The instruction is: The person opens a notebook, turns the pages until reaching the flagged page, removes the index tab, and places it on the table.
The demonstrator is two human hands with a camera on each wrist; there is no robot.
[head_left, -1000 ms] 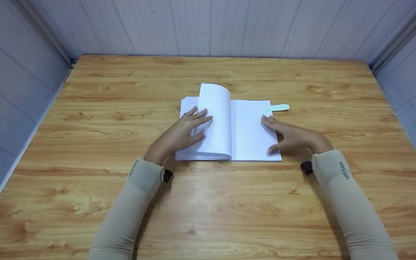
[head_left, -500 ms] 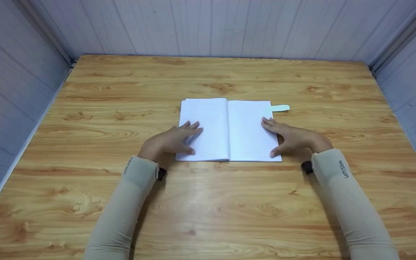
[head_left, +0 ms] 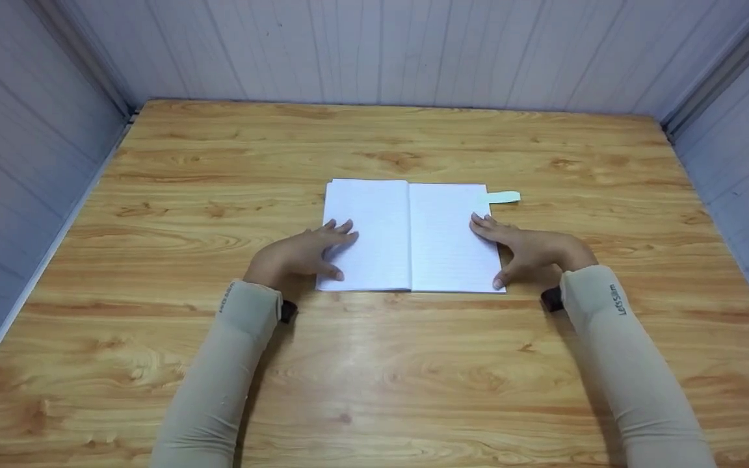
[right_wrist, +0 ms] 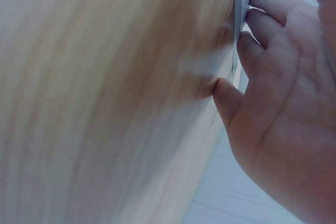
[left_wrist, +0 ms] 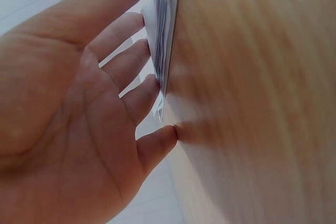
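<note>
Notebook (head_left: 411, 235) now lies flat, raised page settled; my left hand (head_left: 296, 257) at 9 o'clock and right hand (head_left: 534, 250) at 3 o'clock press its edges, grip relaxed, fingers apart.

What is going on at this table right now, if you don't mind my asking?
A person has an open notebook lying flat on the wooden table. The left hand rests its fingers on the left page near the outer edge, and the right hand rests on the right page's outer edge. A pale green tab sticks out from under the notebook's far right corner.
</note>
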